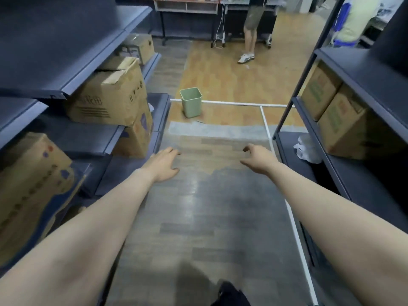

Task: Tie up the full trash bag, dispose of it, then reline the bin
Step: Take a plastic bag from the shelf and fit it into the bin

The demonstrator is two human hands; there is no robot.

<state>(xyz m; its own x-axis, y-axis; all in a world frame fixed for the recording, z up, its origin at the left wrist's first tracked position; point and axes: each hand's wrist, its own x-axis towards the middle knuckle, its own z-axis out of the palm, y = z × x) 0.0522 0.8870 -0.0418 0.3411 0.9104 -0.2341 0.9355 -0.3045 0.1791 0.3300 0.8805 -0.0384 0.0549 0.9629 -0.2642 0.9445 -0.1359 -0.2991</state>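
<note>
both arms stretched forward over the grey plank floor (198,217), walking pose. left hand (164,165) loose, fingers relaxed, holding nothing. right hand (257,157) likewise slack, fingers drooping a little, holding nothing. dark shelving on both sides: cardboard boxes (106,96) stacked on the left shelves, a crumpled white plastic bag (306,149) lying on the low right shelf beside more boxes (340,127). white tape lines (265,120) marked across the floor ahead. farther on, well apart from both hands, the small green bin (191,102) upright on the orange-brown floor, just beside the tape line, looking bare inside, no liner visible over the rim. no tied trash bag anywhere in view. probably the relining step at hand, with no fresh liner in either hand. next move calls for fetching a liner, possibly the white bag, then closing on the bin and spreading it over the rim. beyond, a person's legs (250,34) beside a tabletop (187,0).
</note>
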